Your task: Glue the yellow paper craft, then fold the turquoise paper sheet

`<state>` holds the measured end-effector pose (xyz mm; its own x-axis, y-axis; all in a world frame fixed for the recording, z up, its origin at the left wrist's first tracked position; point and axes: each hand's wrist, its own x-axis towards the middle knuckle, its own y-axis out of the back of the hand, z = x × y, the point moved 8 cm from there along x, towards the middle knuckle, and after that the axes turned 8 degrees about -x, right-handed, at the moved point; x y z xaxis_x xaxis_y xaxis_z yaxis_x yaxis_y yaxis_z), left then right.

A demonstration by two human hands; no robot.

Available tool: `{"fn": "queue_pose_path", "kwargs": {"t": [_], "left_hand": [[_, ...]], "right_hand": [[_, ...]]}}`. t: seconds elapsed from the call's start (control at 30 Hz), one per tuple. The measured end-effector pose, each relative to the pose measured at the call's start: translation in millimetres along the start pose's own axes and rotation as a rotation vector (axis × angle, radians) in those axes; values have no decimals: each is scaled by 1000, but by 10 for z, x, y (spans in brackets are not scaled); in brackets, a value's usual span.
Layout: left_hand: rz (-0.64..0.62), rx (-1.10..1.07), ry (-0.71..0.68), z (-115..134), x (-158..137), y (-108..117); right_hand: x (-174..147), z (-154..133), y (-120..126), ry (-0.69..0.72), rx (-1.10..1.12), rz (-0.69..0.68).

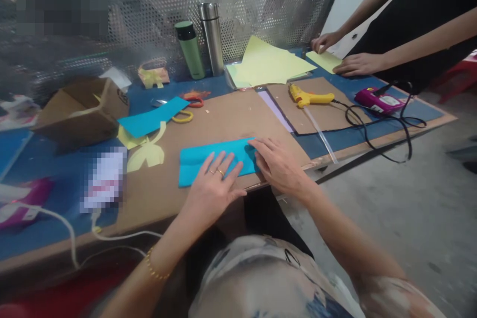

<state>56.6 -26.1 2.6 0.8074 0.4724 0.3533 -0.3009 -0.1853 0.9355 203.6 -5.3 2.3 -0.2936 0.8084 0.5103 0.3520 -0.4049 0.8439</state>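
A folded sheet of blue paper lies on the brown cardboard near the table's front edge. My left hand rests flat on it, fingers spread, pressing its middle. At the paper's right end, my right hand has its fingers bent and closed around the edge; its thumb is mostly hidden. To the left are another blue paper piece, scissors with yellow and orange handles partly under it, and pale yellow paper cutouts.
A yellow glue gun with a clear stick lies on cardboard at right, its black cord looping to a purple power box. Two flasks stand behind, beside yellow sheets. An open carton is left. A co-worker's hands press yellow paper.
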Motion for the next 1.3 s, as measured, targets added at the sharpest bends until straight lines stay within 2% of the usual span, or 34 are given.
{"fn": "queue_pose_path", "kwargs": {"t": [0.1, 0.23, 0.3, 0.43, 0.77, 1.1, 1.3], "left_hand": [[-49, 2, -4, -31, 1, -39], [-84, 10, 13, -36, 1, -66], [-80, 15, 24, -30, -7, -60], [-73, 6, 61, -36, -20, -43], [-145, 55, 175, -53, 145, 12], [-175, 71, 241, -56, 228, -9], [-149, 54, 232, -41, 216, -8]], "right_hand": [[-41, -31, 58, 26, -60, 54], [-208, -259, 114, 201, -82, 91], [-306, -344, 109, 238, -68, 98], [-419, -382, 110, 199, -23, 180], [-450, -383, 109, 179, -16, 293], [-476, -396, 147, 228, 94, 330], [-522, -422, 103, 191, 47, 326]]}}
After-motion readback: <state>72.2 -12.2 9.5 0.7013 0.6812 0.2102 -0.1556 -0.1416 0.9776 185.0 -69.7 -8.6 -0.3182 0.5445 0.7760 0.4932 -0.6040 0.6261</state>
